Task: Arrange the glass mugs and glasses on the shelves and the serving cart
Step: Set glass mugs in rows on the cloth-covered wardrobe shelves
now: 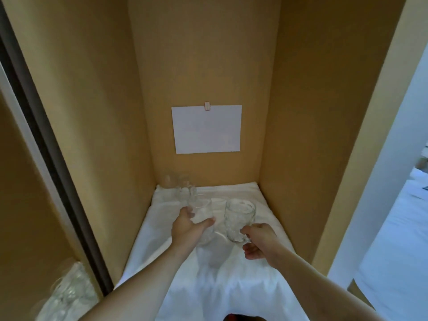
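Note:
My left hand [188, 228] grips a clear glass mug [202, 214] round its body, over the white cloth [208, 286] that covers the shelf. My right hand [258, 243] holds a dimpled glass mug [239, 216] by its handle, just right of the first mug. Both mugs are upright and close together near the middle of the shelf. Several more clear glasses [179, 188] stand in the back left corner of the shelf, hard to tell apart.
The shelf sits in a tan cabinet niche with side walls close on both sides. A white sheet of paper [206, 129] is clipped to the back wall. More glassware [69, 295] shows at lower left behind a dark frame. A bright room opens at right.

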`<state>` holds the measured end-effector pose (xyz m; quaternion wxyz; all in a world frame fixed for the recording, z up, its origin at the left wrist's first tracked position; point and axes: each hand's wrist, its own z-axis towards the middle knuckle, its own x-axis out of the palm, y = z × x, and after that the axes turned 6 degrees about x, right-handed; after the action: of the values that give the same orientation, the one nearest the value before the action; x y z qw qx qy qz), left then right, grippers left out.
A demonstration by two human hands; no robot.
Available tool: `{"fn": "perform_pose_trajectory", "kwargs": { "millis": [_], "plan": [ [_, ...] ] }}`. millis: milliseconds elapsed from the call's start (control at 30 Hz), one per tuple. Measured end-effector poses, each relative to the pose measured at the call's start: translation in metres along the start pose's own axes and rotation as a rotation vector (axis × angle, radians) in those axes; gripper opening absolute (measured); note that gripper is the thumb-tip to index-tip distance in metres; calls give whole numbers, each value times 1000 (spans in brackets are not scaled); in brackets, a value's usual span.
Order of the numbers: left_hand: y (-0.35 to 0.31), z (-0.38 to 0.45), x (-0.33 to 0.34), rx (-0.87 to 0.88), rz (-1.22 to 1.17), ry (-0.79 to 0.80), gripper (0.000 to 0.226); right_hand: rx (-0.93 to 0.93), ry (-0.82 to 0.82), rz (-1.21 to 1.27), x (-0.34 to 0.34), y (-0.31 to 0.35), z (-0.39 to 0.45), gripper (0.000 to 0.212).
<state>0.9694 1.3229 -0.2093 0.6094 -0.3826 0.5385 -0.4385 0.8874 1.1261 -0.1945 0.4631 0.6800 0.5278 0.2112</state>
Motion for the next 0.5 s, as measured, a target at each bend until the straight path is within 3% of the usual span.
{"fn": "perform_pose_trajectory", "kwargs": {
  "millis": [500],
  "plan": [
    [31, 57, 23, -29, 59, 26, 81, 61, 56, 31, 23, 6, 66, 20]
  ]
}}
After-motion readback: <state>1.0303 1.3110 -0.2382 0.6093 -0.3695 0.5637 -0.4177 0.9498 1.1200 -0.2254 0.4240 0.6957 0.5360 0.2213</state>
